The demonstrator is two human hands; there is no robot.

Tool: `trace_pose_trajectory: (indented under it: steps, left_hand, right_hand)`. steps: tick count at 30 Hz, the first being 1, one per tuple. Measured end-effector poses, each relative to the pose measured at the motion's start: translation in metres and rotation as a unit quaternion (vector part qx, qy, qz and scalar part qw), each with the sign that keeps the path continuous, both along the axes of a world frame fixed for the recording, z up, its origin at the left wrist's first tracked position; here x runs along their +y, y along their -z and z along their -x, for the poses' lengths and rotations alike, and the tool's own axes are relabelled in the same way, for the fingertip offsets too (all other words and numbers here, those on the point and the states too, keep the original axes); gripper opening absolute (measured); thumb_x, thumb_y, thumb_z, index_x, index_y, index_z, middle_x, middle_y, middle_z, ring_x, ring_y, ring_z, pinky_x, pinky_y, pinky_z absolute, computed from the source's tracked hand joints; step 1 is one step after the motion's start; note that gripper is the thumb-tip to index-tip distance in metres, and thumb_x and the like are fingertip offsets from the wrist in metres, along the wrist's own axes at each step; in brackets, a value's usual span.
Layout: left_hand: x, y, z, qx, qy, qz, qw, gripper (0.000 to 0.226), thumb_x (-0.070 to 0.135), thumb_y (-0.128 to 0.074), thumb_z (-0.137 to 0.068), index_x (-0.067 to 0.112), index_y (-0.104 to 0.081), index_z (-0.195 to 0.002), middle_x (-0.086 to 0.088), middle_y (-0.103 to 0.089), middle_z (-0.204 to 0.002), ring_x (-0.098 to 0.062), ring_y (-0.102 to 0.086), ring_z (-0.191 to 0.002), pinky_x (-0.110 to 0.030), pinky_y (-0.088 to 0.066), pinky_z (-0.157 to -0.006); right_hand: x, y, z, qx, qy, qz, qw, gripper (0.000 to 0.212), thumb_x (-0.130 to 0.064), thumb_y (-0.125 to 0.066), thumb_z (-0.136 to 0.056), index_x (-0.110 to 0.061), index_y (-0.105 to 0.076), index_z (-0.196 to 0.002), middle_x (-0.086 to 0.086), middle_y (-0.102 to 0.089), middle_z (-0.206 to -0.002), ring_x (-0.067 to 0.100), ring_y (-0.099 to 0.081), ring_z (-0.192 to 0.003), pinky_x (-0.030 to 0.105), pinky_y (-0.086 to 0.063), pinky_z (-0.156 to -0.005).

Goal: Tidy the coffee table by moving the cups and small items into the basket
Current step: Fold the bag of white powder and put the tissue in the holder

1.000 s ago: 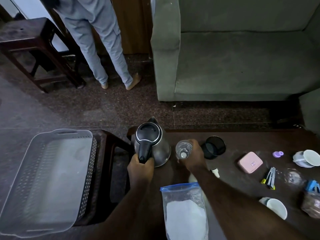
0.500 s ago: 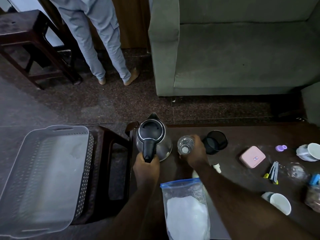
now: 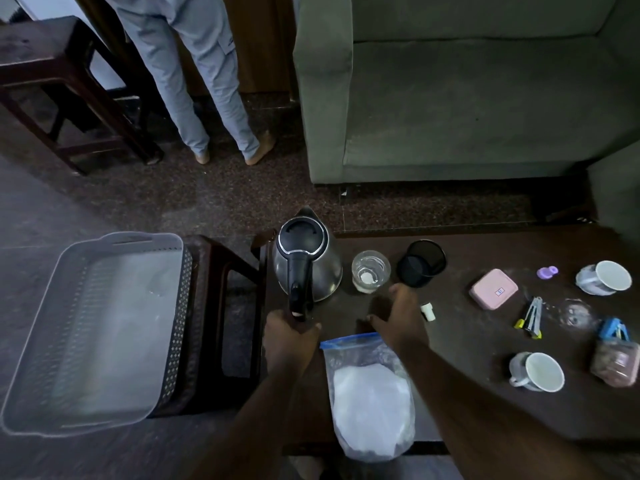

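We see the left hand at lower centre, fingers curled around the black handle of the steel kettle, which stands at the left end of the dark coffee table. The right hand sits just below the clear glass, fingers spread wide, holding nothing, apart from the glass. A black cup is just right of the glass. Two white cups: one at lower right, one at the right edge. Pink case lies between. A zip bag of white powder lies at bottom centre. The grey basket sits at lower left, on a stool, well apart from the cups.
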State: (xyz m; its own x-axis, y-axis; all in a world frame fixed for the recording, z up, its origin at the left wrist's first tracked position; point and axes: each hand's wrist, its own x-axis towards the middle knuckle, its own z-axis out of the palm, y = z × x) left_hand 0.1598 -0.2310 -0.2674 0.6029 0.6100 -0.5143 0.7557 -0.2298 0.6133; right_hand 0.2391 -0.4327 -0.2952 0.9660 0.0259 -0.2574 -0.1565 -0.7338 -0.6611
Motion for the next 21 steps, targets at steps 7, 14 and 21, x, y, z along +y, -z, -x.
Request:
trace_pose_trajectory:
  steps: [7, 14, 21]
  left_hand:
    - [-0.043, 0.032, 0.070, 0.097, 0.117, 0.048, 0.987, 0.034, 0.022, -0.064, -0.086, 0.006, -0.057, -0.115, -0.012, -0.060, -0.120, -0.031, -0.056, -0.115, -0.029, -0.043, -0.085]
    - [-0.078, 0.054, 0.084, 0.094, 0.107, 0.049, 0.989, 0.032, 0.015, -0.059, -0.084, 0.006, -0.058, -0.114, -0.013, -0.060, -0.121, -0.033, -0.057, -0.115, -0.031, -0.044, -0.089]
    - [-0.076, 0.027, 0.087, 0.063, 0.106, 0.182, 0.975, 0.034, 0.023, -0.079, -0.077, -0.001, -0.066, -0.097, -0.012, -0.070, -0.089, -0.019, -0.064, -0.076, -0.030, -0.051, -0.061]
  right_hand:
    - [-0.028, 0.026, 0.046, -0.002, -0.295, 0.089, 0.951, 0.059, -0.033, -0.055, -0.079, -0.018, -0.059, -0.136, 0.007, -0.061, -0.134, 0.032, -0.055, -0.126, 0.041, -0.042, -0.106]
    - [-0.033, 0.038, 0.049, -0.019, -0.317, 0.160, 0.935, 0.017, -0.032, -0.065, -0.081, -0.024, -0.069, -0.096, -0.001, -0.069, -0.105, 0.025, -0.061, -0.104, 0.033, -0.043, -0.089]
    - [-0.061, -0.007, 0.044, 0.067, -0.151, -0.066, 0.984, 0.018, -0.009, -0.069, -0.082, -0.015, -0.059, -0.068, -0.007, -0.049, -0.055, 0.002, -0.046, -0.048, 0.027, -0.039, -0.055]
